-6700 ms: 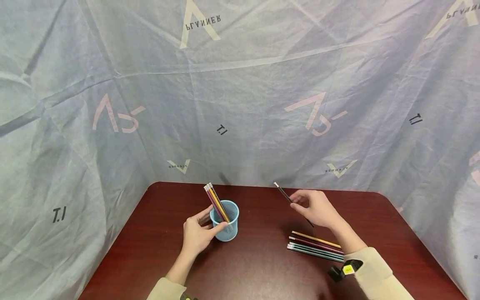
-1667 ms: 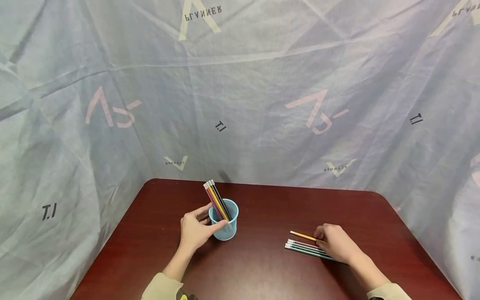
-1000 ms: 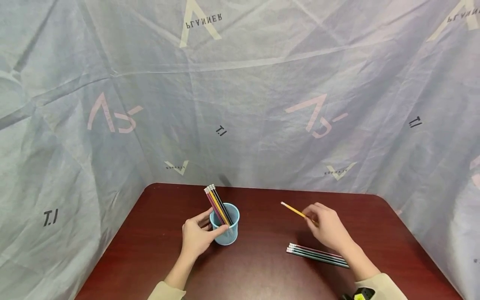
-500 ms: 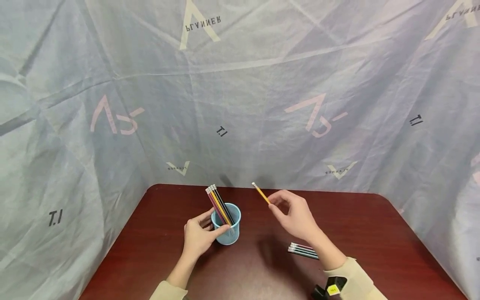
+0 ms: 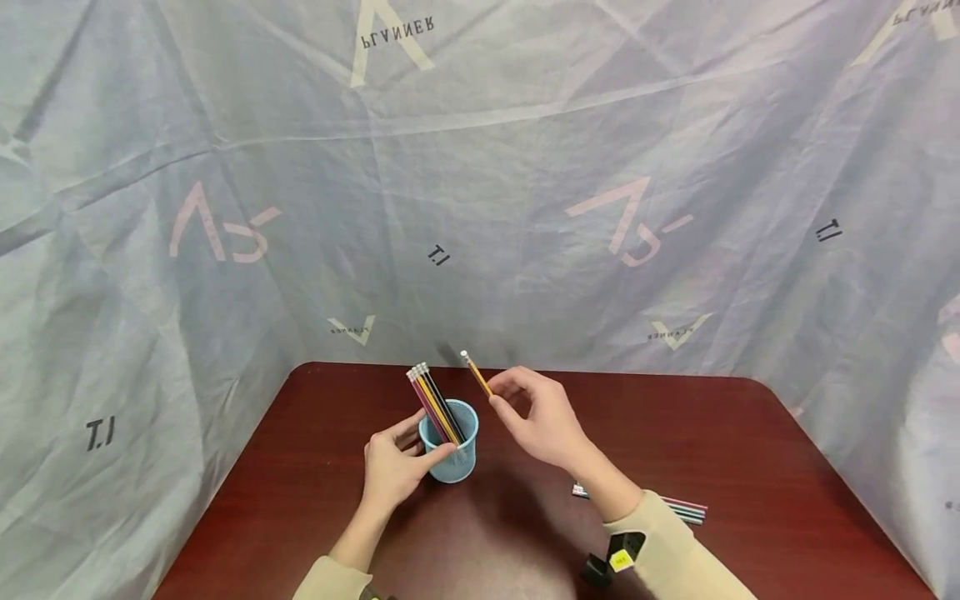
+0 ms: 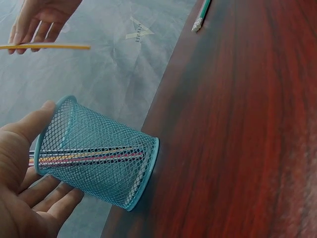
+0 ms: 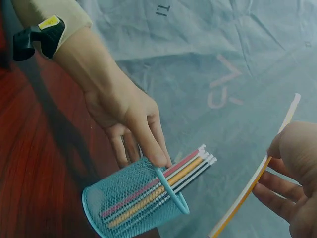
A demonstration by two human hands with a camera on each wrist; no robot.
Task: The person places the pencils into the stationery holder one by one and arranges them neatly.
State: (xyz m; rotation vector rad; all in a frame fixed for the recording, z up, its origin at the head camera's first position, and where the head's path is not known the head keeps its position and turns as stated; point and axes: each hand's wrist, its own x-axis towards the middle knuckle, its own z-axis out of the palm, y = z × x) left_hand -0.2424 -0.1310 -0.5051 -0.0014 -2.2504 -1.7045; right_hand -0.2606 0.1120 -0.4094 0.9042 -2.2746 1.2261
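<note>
My left hand (image 5: 393, 468) grips a light-blue wire-mesh pencil cup (image 5: 457, 468) near its rim, thumb on the near side and fingers behind. Inside lean several pencils (image 5: 432, 404), maroon, yellow and black, white eraser ends up; the left wrist view shows their lower ends through the mesh (image 6: 99, 148). To the right of the cup and above its rim, my right hand (image 5: 542, 421) pinches a yellow pencil (image 5: 478, 377) between thumb and fingers. That pencil tilts with its white eraser end up; in the right wrist view its yellow shaft (image 7: 241, 202) passes beside the cup, apart from it.
A small row of dark green and maroon pencils (image 5: 686, 508) lies on the dark red wooden table (image 5: 330, 417), partly hidden under my right forearm. Grey printed cloth (image 5: 480, 208) hangs behind the table and along both sides.
My right hand has picked the yellow pencil up from the row and carried it left to near the cup. A black pencil held earlier is now in the cup. The left hand stays at the cup.
</note>
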